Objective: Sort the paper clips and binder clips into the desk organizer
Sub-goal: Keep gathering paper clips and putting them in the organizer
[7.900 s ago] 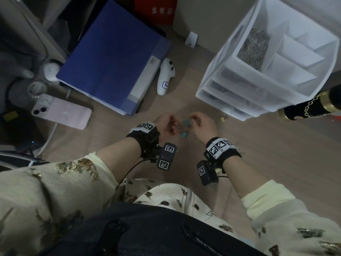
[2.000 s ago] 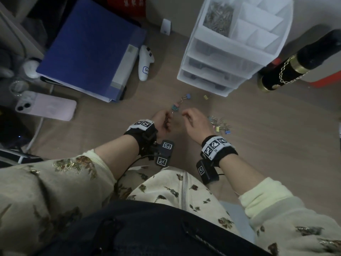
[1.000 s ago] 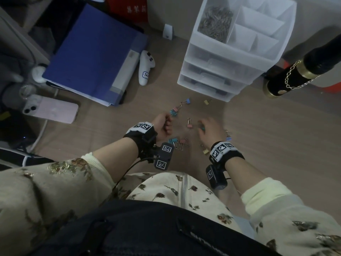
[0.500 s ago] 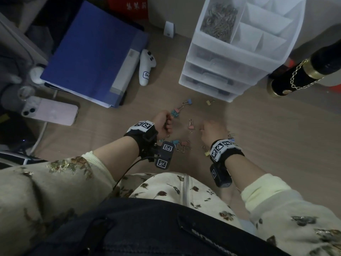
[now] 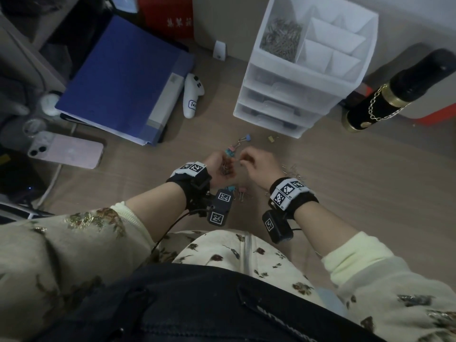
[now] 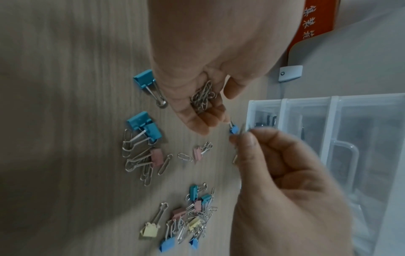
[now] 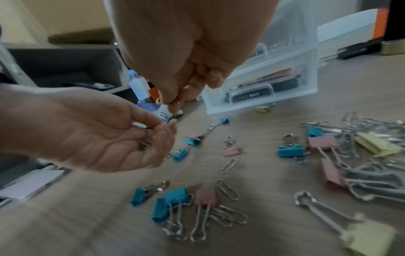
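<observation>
The wood-grain desk [image 5: 370,193] carries everything. At its far edge stands the white translucent plastic desk organizer [image 5: 291,99], three drawers under an open divided top tray; the tray's left compartment holds a heap of silver wire paper clips [image 5: 281,38], the other compartments show only white walls. A large blue ring binder [image 5: 118,80] lies toward the far left corner, a pink smartphone [image 5: 66,150] near the left edge, a white game controller [image 5: 193,95] between binder and organizer, and a black cylinder with gold bands and a chain [image 5: 385,102] to the organizer's right.

Both hands meet above the desk's middle, in front of the organizer. The left hand [image 6: 197,69] is cupped palm up, its grip loosely curled around a small bunch of silver paper clips [image 6: 202,97] resting in the palm. The right hand [image 6: 285,181] hangs just beside it, thumb and forefinger pinched; the right wrist view shows a bit of wire at the fingertips [image 7: 173,104], probably one paper clip, though blur hides its shape. Its fingertips sit right over the left fingers, nearly touching.

Under and around the hands lie loose clips: teal, pink, pale yellow and blue binder clips [image 6: 144,128] with silver handles, mixed with paper clips, in a tangled pile [image 6: 192,221] near the right wrist and a thinner scatter below the left hand. One small yellow binder clip [image 7: 263,108] lies just in front of the organizer's bottom drawer.
</observation>
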### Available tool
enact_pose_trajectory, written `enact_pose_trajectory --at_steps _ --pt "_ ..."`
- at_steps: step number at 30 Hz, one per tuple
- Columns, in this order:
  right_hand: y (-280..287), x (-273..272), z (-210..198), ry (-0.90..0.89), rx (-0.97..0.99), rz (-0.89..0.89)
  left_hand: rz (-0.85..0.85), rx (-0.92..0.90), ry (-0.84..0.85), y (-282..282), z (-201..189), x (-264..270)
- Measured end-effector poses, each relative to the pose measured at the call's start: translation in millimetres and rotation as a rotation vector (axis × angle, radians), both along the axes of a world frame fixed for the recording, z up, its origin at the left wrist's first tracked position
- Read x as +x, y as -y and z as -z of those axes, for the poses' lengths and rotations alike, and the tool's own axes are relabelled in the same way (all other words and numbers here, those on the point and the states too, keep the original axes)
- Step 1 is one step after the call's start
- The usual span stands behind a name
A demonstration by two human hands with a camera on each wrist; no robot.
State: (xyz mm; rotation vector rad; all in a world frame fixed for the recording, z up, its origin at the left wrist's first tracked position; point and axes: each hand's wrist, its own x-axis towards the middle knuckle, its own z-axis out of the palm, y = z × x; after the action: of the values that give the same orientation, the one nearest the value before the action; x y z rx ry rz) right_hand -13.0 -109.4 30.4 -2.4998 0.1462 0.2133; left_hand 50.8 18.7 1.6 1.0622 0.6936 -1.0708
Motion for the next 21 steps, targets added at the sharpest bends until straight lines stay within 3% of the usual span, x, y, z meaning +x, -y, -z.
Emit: enact_pose_trajectory --at_steps 5,9,13,17,21 --pt "-14.8 -3.6 -9.5 0.061 0.107 -0.07 0.07 -0.023 -0.025 -3.0 1.4 -5.4" --pt "-4.6 -9.9 0.1 0.086 0.031 -0.022 0.076 -0.043 -0.038 -7.4 -1.7 -7.7" --pt "11.0 -23.1 19.5 0.011 -0.06 0.097 0.076 -0.019 -0.017 -16.4 -1.8 -8.7" --pt "18.8 -35.3 38.9 -0.195 -0.201 0.095 0.047 0.006 0.004 -27.4 1.0 -6.6" --pt "18.7 -37.6 47.9 -0.264 -0.179 0.082 0.004 0.012 0.003 -34.4 0.9 -4.4"
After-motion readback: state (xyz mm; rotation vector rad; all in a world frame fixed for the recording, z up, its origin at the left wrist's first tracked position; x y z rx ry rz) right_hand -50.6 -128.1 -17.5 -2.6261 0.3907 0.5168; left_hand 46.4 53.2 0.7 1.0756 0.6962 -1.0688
